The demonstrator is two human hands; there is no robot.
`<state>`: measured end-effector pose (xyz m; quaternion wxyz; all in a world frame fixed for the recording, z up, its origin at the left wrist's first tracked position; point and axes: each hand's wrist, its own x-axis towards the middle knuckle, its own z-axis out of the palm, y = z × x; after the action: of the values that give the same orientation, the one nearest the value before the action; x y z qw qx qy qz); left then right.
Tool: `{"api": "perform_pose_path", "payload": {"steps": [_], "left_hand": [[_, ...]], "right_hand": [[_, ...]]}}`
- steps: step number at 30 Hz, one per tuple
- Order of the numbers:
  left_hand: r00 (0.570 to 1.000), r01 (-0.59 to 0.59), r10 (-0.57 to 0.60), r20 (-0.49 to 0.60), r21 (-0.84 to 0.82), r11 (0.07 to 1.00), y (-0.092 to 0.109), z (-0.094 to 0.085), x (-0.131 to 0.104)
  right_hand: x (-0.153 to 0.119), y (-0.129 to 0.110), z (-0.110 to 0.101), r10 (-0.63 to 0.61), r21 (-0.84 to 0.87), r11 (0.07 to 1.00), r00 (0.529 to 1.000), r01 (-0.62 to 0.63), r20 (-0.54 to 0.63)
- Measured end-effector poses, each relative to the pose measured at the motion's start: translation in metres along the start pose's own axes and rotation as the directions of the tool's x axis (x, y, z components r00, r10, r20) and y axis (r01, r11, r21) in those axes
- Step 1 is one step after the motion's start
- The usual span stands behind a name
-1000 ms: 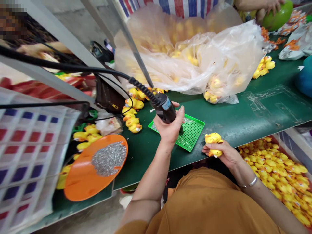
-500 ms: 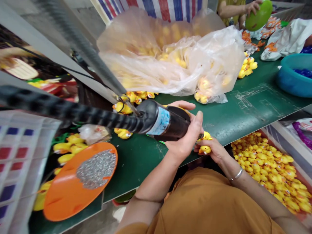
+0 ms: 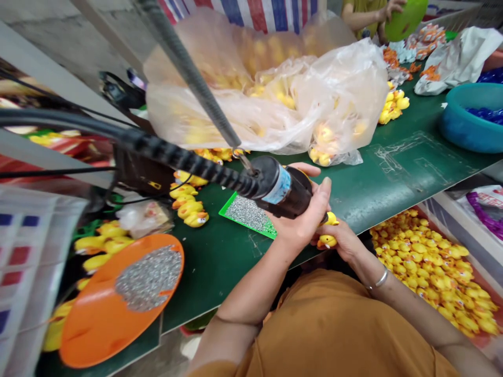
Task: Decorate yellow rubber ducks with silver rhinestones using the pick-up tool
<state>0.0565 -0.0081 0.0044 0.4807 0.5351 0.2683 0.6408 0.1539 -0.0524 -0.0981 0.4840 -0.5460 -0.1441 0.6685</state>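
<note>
My left hand [image 3: 301, 222] is wrapped round a black electric screwdriver [image 3: 281, 193] with a blue label, which hangs from a metal spring and trails a ribbed black cable. Its tip meets the small yellow toy ducks [image 3: 327, 241] at my right hand [image 3: 342, 238]. My right fingers are closed on a toy duck, partly hidden by the screwdriver and my left hand. Left of the screwdriver lies a green tray [image 3: 251, 214] of small silvery metal pieces, probably screws. An orange dish [image 3: 98, 324] with a heap of similar pieces stands at the left.
Several ducks [image 3: 190, 204] lie on the green tabletop [image 3: 212, 267]. A big clear plastic bag [image 3: 236, 115] of ducks fills the back. A blue basin [image 3: 463, 118] stands at right, a bin of ducks [image 3: 432, 267] below it. Across the table, another person's hand [image 3: 393, 8] holds a green object.
The screwdriver has shifted slightly right and its spring has swung right, so the green tray now shows. The view has moved a little. Both hands keep their hold.
</note>
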Motion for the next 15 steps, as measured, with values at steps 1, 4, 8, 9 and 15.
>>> {"api": "perform_pose_path", "payload": {"steps": [1, 4, 8, 9, 15], "left_hand": [[1.0, -0.002, 0.002, 0.007, -0.005, 1.0, -0.001, 0.001, 0.001], [1.0, -0.013, 0.013, -0.011, -0.014, 1.0, -0.003, 0.006, 0.004], [0.995, 0.028, -0.026, -0.096, 0.02, 0.999, -0.005, 0.014, 0.007], [0.993, 0.045, -0.043, -0.11, 0.021, 0.999, -0.006, 0.015, 0.007], [0.987, 0.106, -0.101, -0.128, 0.031, 0.994, -0.005, 0.015, 0.007]], "right_hand": [[0.0, 0.0, 0.001, -0.011, -0.004, 1.0, 1.0, 0.011, 0.003], [-0.001, -0.003, 0.003, -0.054, -0.01, 0.998, 0.998, 0.054, 0.013], [-0.006, -0.007, 0.007, -0.082, -0.022, 0.996, 0.996, 0.083, 0.021], [-0.006, -0.007, 0.008, -0.084, -0.027, 0.996, 0.996, 0.085, 0.023], [-0.009, -0.007, 0.012, -0.109, -0.053, 0.993, 0.994, 0.109, 0.008]]}}
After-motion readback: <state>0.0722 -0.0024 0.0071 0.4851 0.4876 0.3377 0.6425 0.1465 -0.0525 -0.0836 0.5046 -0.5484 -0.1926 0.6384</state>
